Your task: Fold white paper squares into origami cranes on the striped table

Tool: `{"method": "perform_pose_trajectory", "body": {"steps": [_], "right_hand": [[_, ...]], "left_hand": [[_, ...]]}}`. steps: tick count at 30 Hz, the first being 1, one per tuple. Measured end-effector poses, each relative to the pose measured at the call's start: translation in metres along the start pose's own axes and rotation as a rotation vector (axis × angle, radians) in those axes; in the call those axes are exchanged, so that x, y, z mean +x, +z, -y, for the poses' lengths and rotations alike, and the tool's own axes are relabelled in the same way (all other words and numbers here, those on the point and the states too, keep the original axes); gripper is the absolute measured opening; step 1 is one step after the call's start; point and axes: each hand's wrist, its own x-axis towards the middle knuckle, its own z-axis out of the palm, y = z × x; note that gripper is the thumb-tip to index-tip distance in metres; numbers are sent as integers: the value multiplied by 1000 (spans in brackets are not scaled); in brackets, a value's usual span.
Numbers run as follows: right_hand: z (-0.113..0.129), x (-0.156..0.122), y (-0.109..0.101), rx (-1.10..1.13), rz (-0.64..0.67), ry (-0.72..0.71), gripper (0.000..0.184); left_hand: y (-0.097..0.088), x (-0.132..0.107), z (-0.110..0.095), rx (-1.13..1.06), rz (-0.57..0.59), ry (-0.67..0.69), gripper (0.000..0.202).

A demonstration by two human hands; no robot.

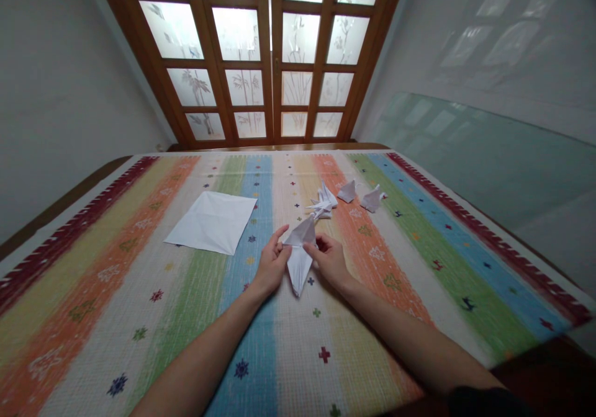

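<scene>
Both hands are on the origami fold (299, 260). It sits mid-table, somewhat toward the near edge, where the blue stripe of the tablecloth (116, 293) meets the pale one.

The fold is a narrow kite shape. Its long axis runs near-to-far with a slight tilt: sharp tip toward the person, wider end toward the far edge and the doors. The near tip looks to be resting on the cloth and the far end lifted off it, though that's hard to be sure of.

Left hand (271, 265): directly left of the fold, thumb and forefinger nipped on its left edge near the wide end, other fingers curled.

Right hand (329, 260): directly right of it, fingers curled shut on the right edge, thumb mostly hidden.

The hands mirror each other across the long axis, and neither is nearer.

Also on the table:
- flat square sheet (212, 221): left of the left hand, out toward the far-left corner, well apart
- nearest paper bird (323, 205): just beyond the fold's far end
- middle paper bird (347, 190) and right paper bird (374, 199): further right, toward the far edge
</scene>
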Motion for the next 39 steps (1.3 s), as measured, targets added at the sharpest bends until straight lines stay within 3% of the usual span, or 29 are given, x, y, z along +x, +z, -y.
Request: {"method": "perform_pose_trajectory", "body": {"steps": [5, 11, 13, 16, 21, 25, 31, 33, 36, 39], "right_hand": [[0, 5, -4, 98, 25, 48, 15], [-3, 3, -6, 298, 176, 170, 22], [-4, 4, -7, 250, 178, 132, 31], [-4, 4, -8, 72, 167, 51, 20], [-6, 5, -6, -37, 65, 32, 24], [-7, 5, -6, 66, -18, 55, 30], [-4, 1, -2, 383, 115, 166, 52], [-5, 0, 1, 382, 132, 167, 55], [-9, 0, 3, 342, 93, 165, 51], [-12, 4, 2, 325, 19, 174, 45]], "left_hand": [[-3, 3, -2, -3, -12, 39, 41], [-6, 6, 0, 24, -100, 51, 37], [-7, 8, 2, 3, -112, 17, 28], [-9, 8, 3, -72, -114, -22, 20], [-6, 4, -2, 71, -81, 15, 33], [-2, 4, 0, 56, -75, 18, 51], [-5, 7, 3, -53, -75, -66, 71], [-5, 5, 2, 71, -51, 3, 66], [-6, 0, 1, 421, 19, 248, 59], [-7, -4, 3, 747, 61, 507, 75]]}}
